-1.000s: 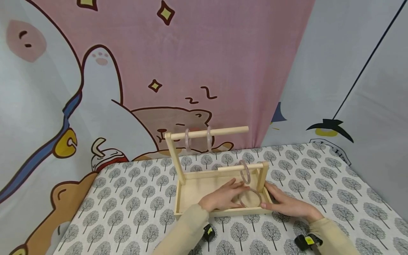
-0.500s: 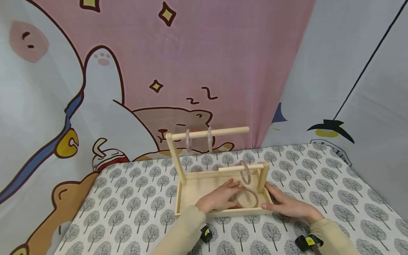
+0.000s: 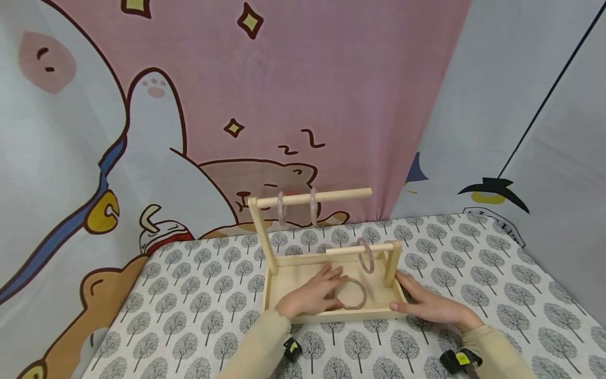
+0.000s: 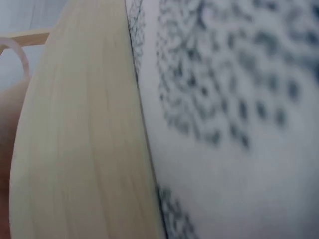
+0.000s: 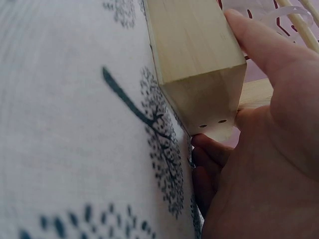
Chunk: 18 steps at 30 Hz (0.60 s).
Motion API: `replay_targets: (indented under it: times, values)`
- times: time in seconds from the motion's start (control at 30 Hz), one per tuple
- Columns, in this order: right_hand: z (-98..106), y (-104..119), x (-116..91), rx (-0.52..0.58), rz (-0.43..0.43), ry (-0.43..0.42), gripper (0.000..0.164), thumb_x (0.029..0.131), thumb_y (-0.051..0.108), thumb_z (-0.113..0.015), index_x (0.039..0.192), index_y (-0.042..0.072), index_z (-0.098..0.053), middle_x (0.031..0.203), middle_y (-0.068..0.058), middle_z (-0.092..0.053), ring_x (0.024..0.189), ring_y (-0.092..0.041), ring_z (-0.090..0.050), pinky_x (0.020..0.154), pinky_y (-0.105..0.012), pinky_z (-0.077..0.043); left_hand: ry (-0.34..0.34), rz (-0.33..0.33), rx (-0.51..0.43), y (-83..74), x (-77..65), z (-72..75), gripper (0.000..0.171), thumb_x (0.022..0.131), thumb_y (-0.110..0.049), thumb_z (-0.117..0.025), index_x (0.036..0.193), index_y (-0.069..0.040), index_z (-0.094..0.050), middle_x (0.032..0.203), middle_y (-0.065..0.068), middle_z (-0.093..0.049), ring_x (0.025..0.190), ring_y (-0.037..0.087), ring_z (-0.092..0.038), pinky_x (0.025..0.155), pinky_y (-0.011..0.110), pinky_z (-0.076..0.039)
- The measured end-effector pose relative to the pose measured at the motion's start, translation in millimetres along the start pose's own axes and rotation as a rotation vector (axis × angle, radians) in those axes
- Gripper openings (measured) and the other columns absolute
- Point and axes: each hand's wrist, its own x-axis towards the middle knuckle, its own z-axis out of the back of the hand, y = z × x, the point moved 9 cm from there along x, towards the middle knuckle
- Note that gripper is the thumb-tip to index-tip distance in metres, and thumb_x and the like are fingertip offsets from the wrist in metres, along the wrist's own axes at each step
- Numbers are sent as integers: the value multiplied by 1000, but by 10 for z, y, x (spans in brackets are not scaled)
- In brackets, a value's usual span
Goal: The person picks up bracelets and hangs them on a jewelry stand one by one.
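A pale wooden bangle stand (image 3: pixel 360 315) with a shallow tray base sits on the table. My left hand (image 3: pixel 312 295) reaches into the tray, thumb and fingers at the left side of a translucent pinkish bangle (image 3: pixel 365 295), which it pinches. My right hand (image 3: pixel 428 304) grips the tray's front right corner, its thumb at the front wall and its fingers along the end wall. In the right wrist view that corner (image 5: pixel 202 94) shows between thumb and fingers. The front wall (image 4: pixel 84 129) fills much of the left wrist view, with little of the left hand showing.
On the tall upper bar (image 3: pixel 343 194) hang two bangles (image 3: pixel 313 208), towards its left post. Another bangle (image 3: pixel 365 257) hangs on the lower bar (image 3: pixel 343 251), near the right post. A cloth with tree prints (image 3: pixel 199 302) covers the table; a cartoon curtain (image 3: pixel 360 95) stands behind.
My left hand has moved left inside the tray, and the bangle at its fingers has moved left with it. My right hand stays at the tray's corner.
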Motion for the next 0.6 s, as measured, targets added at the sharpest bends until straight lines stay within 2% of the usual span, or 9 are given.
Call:
replay_targets:
  times: [0.33, 0.6]
  values:
    - [15, 47, -5, -17, 17, -10, 86, 95, 24, -62, 155, 3, -4, 155, -32, 2, 136, -56, 5, 96, -78, -5, 5, -10, -79, 72, -109, 38, 66, 88, -18, -70, 145, -3, -42, 155, 15, -27, 143, 38, -12, 115, 49, -14]
    - [12, 10, 5, -16, 15, -10, 86, 95, 25, -61, 155, 4, -4, 155, -32, 2, 136, -56, 3, 97, -78, -6, 8, -135, -221, -31, -56, 30, 70, 85, -6, -71, 147, -4, -38, 154, 12, -31, 142, 30, -23, 114, 43, -19]
